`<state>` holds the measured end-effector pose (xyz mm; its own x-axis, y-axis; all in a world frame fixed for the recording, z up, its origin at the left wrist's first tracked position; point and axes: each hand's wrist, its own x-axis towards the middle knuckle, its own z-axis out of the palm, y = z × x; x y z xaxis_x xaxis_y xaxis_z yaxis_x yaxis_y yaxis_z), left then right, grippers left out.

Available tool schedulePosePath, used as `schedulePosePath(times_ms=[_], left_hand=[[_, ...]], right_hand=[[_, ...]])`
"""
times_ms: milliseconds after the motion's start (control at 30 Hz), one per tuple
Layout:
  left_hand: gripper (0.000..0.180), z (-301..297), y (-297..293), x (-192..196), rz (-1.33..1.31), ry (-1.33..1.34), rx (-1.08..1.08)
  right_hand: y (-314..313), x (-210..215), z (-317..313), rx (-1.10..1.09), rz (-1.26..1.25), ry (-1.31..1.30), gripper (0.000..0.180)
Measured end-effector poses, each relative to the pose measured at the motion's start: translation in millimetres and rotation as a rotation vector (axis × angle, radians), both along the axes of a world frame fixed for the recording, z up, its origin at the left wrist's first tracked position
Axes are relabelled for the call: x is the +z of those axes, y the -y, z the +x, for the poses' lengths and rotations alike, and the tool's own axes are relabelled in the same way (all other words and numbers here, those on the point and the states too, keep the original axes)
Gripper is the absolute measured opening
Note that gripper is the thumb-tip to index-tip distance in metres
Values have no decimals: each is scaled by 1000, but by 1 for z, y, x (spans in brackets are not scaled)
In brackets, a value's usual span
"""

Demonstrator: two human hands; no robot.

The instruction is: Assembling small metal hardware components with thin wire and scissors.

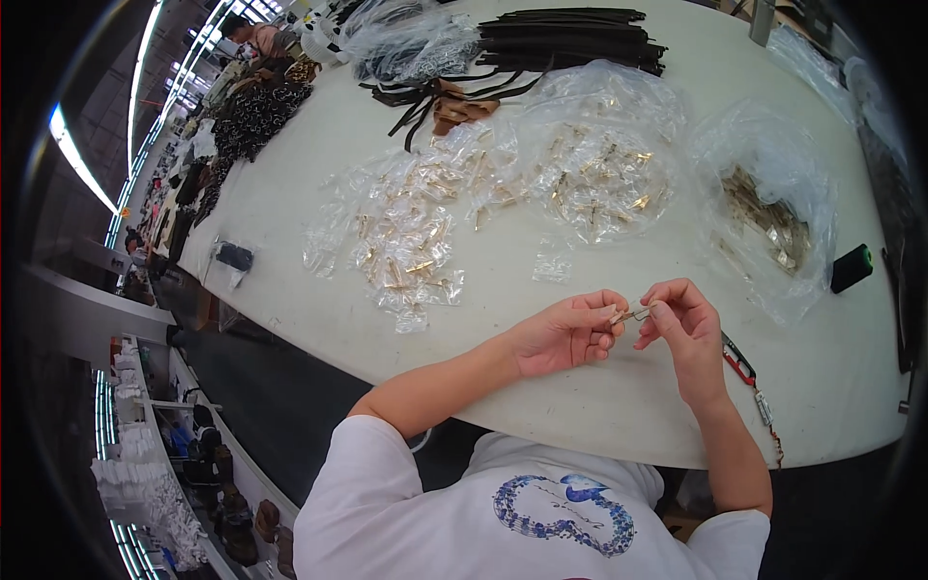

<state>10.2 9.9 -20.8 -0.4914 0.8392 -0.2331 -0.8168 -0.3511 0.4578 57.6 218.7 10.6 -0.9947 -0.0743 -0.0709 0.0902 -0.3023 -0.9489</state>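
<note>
Right now my left grip pinches one end of a small metal piece between thumb and fingertips, and my right grip pinches the other end, so the piece sits between the two, over the desk. Its exact shape is too small to tell. With so little to hold, it could slip if either pinch loosened or the two pulled unevenly. Dropped forward and left, it might get lost among the small packets of gold-coloured bits beyond my left grip. The red-and-black cutter lies just beside my right wrist; a careless sweep there could knock it or nick me, though I cannot tell whether a blade shows.
</note>
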Motion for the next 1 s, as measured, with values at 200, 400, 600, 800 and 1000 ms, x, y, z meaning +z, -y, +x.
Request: schedulePosePath(times_ms=[200, 400, 600, 800, 1000], left_hand=[[19, 5, -7, 1, -7, 72, -8], [14, 5, -6, -9, -11, 112, 86], [12, 3, -2, -8, -10, 172, 130], [16, 9, -3, 8, -211, -112, 43], [20, 17, -12, 5, -381, -530, 172]], right_hand=[[12, -6, 3, -45, 96, -85, 7], [0, -10, -6, -96, -24, 24, 10], [16, -3, -1, -114, 137, -196, 7], [11, -8, 1, -64, 401, -258, 6], [14, -8, -1, -105, 471, -188, 4]])
